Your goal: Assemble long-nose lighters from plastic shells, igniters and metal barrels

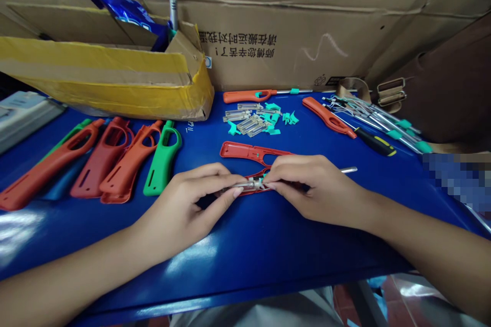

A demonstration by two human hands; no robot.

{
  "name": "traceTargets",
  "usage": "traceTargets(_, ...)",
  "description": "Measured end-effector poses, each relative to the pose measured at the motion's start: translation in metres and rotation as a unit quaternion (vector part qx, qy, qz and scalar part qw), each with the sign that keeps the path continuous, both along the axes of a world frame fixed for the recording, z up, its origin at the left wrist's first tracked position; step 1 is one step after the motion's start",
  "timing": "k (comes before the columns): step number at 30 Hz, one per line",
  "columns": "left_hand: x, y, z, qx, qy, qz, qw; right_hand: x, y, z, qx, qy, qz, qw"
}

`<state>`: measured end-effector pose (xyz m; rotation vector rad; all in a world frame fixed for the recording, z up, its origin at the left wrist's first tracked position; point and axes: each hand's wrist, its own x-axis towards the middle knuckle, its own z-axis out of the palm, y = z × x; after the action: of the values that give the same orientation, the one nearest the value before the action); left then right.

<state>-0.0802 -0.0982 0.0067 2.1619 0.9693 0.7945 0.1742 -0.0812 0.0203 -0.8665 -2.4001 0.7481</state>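
Low over the blue table, both hands meet at a red lighter shell half (249,192) with a clear fuel tank (245,185) in it. My left hand (201,191) pinches the tank's left end between thumb and fingers. The fingertips of my right hand (312,186) are closed at the tank's valve end, beside a small green piece (263,179); what exactly they pinch is hidden. A metal lighter tube (348,169) sticks out to the right behind my right hand. Just beyond lies the other red shell half (240,150), its inside facing up.
Several coloured shells (159,163) lie at left, before a taped cardboard box (153,87). Clear tanks (251,125) and green pieces (290,118) sit at the back. Right are an orange lighter handle (326,115), metal tubes (395,122) and a screwdriver (374,141).
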Motion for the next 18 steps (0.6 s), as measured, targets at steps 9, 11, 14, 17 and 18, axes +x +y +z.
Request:
traceTargets(9,-0.0012,-0.0033,0.0005,0.01,0.015,-0.021,1.0,0.0013,-0.0029,-0.0011,-0.006,-0.017,0.009,1.0)
traceTargets(11,-0.0011,-0.0038,0.0009,0.016,0.012,-0.026,0.999,0.0011,-0.0021,-0.0012,-0.005,-0.019,0.014,1.0)
traceTargets(14,-0.0006,-0.0039,0.0011,0.018,0.008,-0.031,0.999,0.001,-0.0012,-0.0022,-0.004,-0.017,0.023,1.0)
traceTargets(17,0.0001,-0.0038,0.001,0.014,0.004,-0.033,0.999,0.0012,-0.0016,-0.0034,-0.003,-0.009,0.025,1.0)
traceTargets(18,0.0003,-0.0039,0.001,0.014,0.004,-0.034,0.999,0.0012,-0.0018,-0.0036,-0.003,-0.005,0.025,1.0)
